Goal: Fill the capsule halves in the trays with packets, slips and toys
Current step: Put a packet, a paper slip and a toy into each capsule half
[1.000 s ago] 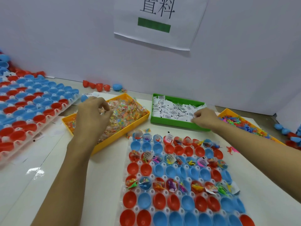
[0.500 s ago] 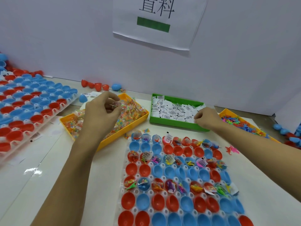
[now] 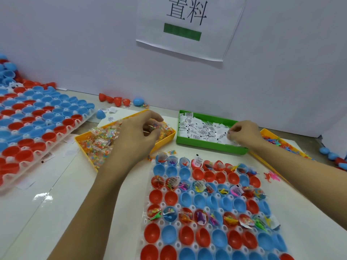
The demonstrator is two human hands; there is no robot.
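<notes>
A clear tray of red and blue capsule halves (image 3: 208,209) lies in front of me; some rows hold packets, slips and toys, others are bare. My left hand (image 3: 137,136) hovers over the yellow bin of candy packets (image 3: 93,145) and pinches a clear candy packet (image 3: 156,126) between thumb and fingers. My right hand (image 3: 244,134) rests in the green bin of white paper slips (image 3: 206,145), its fingers curled on a slip (image 3: 230,132). A second yellow bin with small colourful toys (image 3: 281,142) sits behind my right forearm.
A stack of trays with red and blue halves (image 3: 33,124) fills the left side. Loose capsule halves (image 3: 120,100) lie along the white wall, and more at the far right (image 3: 330,154). A pink toy (image 3: 272,177) lies on the table beside the tray.
My left hand has moved right across the candy bin and lifted a packet in its fingers. My right hand has stayed in the slip bin, fingers closing on a slip.
</notes>
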